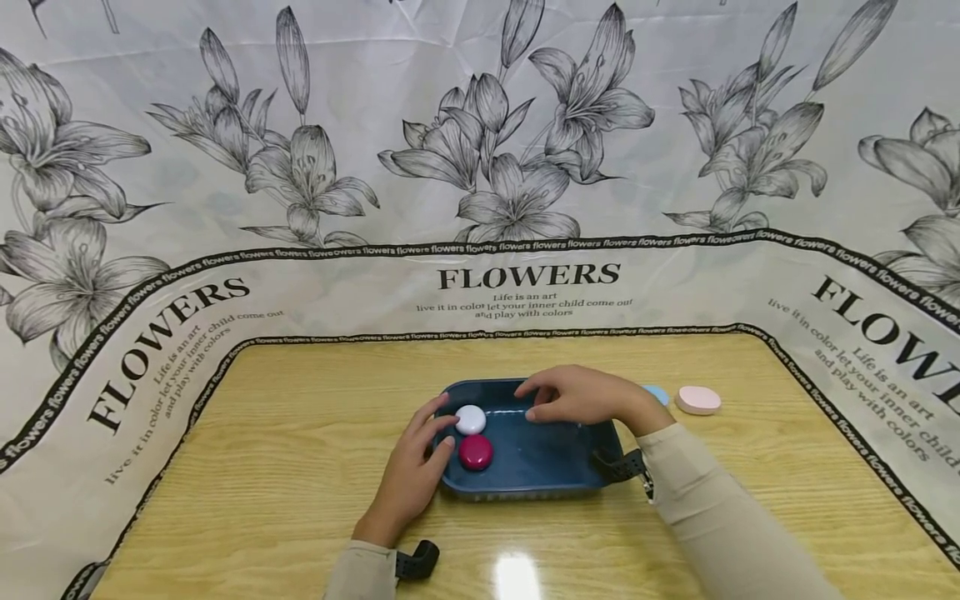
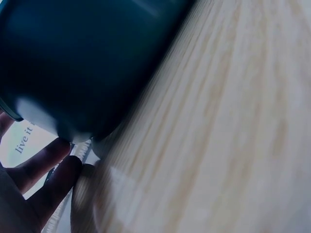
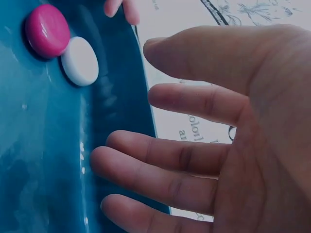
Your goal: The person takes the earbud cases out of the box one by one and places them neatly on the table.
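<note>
A dark blue tray (image 1: 536, 467) stands on the table before me. Inside its left end lie a white rounded disc (image 1: 471, 420) and a glossy magenta disc (image 1: 476, 452), side by side. At the tray's left rim is my left hand (image 1: 411, 467), some fingertips reaching over the edge near the discs. The left wrist view shows other fingers of it spread by the tray's outer wall (image 2: 82, 58). My right hand (image 1: 581, 395) hovers over the tray's far right part. Its fingers (image 3: 141, 174) are loosely bent and apart, with nothing between them in the right wrist view.
Right of the tray, a pale pink oval piece (image 1: 698, 400) lies on the wooden table (image 1: 300, 433). Beside it a light blue piece (image 1: 657, 394) is partly hidden by my right wrist. A flower-printed cloth (image 1: 525, 192) hangs around the back and sides of the table.
</note>
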### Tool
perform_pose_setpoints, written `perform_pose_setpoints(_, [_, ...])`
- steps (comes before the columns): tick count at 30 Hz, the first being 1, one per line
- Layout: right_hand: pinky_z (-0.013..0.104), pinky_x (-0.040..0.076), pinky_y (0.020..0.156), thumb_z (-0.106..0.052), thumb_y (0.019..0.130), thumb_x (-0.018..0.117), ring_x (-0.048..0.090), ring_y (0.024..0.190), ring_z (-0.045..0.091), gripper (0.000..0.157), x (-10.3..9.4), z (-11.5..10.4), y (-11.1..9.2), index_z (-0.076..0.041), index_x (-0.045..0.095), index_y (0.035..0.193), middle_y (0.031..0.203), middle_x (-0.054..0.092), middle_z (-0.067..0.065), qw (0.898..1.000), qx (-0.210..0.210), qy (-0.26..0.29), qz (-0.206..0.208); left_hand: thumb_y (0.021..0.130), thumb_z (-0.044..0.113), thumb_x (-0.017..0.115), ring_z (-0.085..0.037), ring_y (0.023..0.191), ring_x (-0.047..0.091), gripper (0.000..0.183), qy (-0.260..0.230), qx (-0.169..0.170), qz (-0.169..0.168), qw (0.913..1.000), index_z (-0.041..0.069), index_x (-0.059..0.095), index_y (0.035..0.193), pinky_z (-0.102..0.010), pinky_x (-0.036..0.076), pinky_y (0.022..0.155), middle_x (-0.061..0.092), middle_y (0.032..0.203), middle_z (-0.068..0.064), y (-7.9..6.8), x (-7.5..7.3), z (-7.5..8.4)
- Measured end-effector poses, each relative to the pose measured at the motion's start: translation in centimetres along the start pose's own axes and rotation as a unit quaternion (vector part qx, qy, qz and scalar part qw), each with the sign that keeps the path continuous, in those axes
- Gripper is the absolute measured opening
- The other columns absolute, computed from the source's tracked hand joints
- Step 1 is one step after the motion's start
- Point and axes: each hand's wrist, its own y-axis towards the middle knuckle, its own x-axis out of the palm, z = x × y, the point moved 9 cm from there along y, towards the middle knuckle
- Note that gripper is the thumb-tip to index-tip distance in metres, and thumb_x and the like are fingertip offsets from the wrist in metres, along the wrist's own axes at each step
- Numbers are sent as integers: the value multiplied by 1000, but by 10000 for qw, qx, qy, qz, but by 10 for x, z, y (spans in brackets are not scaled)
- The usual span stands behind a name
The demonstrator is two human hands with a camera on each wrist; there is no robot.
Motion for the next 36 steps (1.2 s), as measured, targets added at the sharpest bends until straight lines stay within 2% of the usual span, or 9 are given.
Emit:
perform_pose_setpoints(3, [34, 53, 69, -32, 97, 66, 63, 81, 13, 43, 0, -6, 6, -11, 63, 134, 100, 69, -4, 10000, -39, -72, 9, 103, 19, 56, -13, 145, 32, 32, 0, 32, -1, 10000, 16, 63, 135, -49, 31, 115, 35, 156, 17, 1, 2, 1])
perform_pose_setpoints(8, [33, 52, 73, -30, 97, 66, 63, 83, 10, 41, 4, -22, 25, -9, 65, 132, 97, 70, -4, 9991, -339, -236, -2, 102, 17, 58, -14, 145, 32, 35, -82, 64, 110, 9999, 14, 61, 137, -50, 32, 114, 36, 157, 15, -2, -3, 1])
perform_pose_setpoints(12, [34, 53, 75, -28, 96, 67, 63, 83, 10, 39, 8, -28, 37, -9, 66, 130, 96, 70, -3, 9989, -331, -332, -21, 103, 17, 57, -15, 146, 31, 34, -92, 135, 119, 9998, 13, 61, 136, -49, 32, 114, 34, 159, 12, -1, -5, 1])
perform_pose_setpoints(22, [33, 54, 75, -21, 95, 69, 67, 87, 14, 36, 22, -35, 49, -5, 66, 127, 100, 71, 4, 9966, -393, -664, -303, 100, 14, 60, -21, 145, 34, 32, -141, 177, 164, 9996, 11, 63, 132, -52, 37, 110, 35, 159, 7, -1, 0, 4])
perform_pose_setpoints(30, [30, 53, 76, -26, 93, 72, 65, 84, 7, 39, 30, -34, 58, -8, 67, 127, 98, 71, 0, 9950, -197, -884, -422, 100, 12, 60, -17, 145, 32, 34, -207, -36, 103, 9997, 13, 63, 134, -51, 37, 111, 35, 158, 11, -2, 2, 2])
perform_pose_setpoints(36, [28, 52, 79, -28, 90, 74, 61, 86, 8, 42, 38, -37, 66, -11, 66, 127, 102, 67, -3, 9910, -51, -1221, -547, 101, 13, 60, -16, 146, 31, 37, -95, 10, 104, 9999, 13, 59, 138, -51, 34, 113, 33, 160, 10, 1, 1, 3])
